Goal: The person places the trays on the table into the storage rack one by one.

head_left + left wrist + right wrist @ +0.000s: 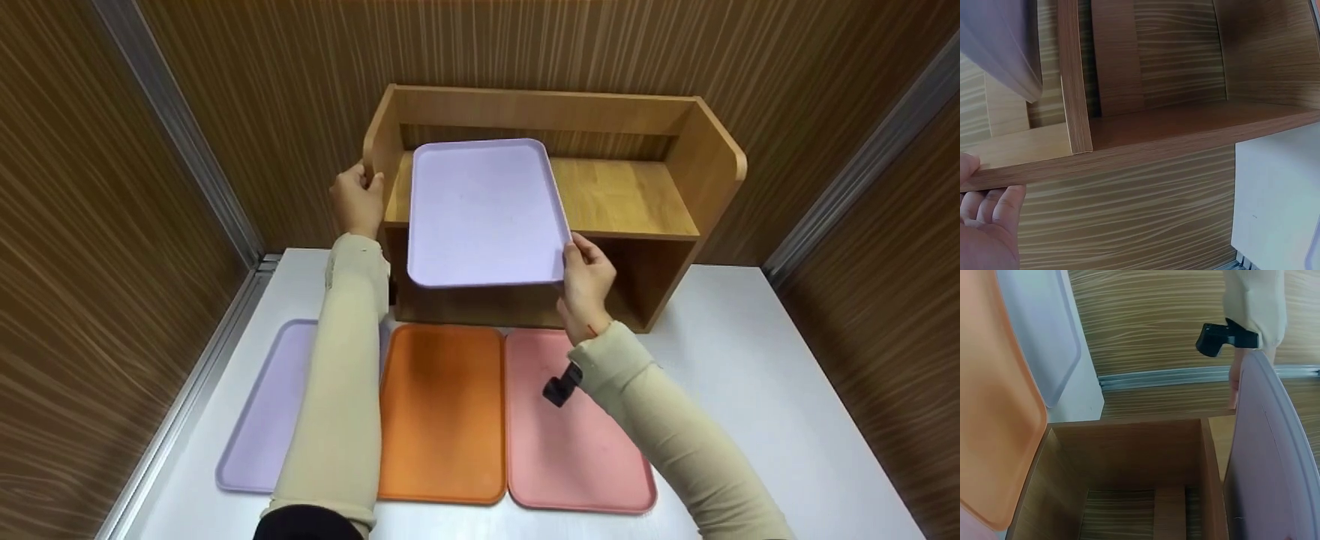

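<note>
My right hand (587, 281) pinches a lavender tray (487, 214) at its lower right corner, thumb on the front face. The tray is raised and tilted in front of the upper shelf of a wooden desktop shelf unit (622, 191), overlapping its left half in the head view. My left hand (358, 199) grips the front edge of the unit's left side panel (1129, 153); in the left wrist view thumb and fingers lie on either side of that panel. The raised tray (1275, 455) stands edge-on at the right of the right wrist view, the right hand itself out of sight there.
On the white table (750, 375) in front of the unit lie an orange tray (442, 412), a pink tray (577, 450) to its right and a second lavender tray (262, 427) to its left, partly under my left sleeve. Wood-grain walls (885, 225) enclose the table's back and sides.
</note>
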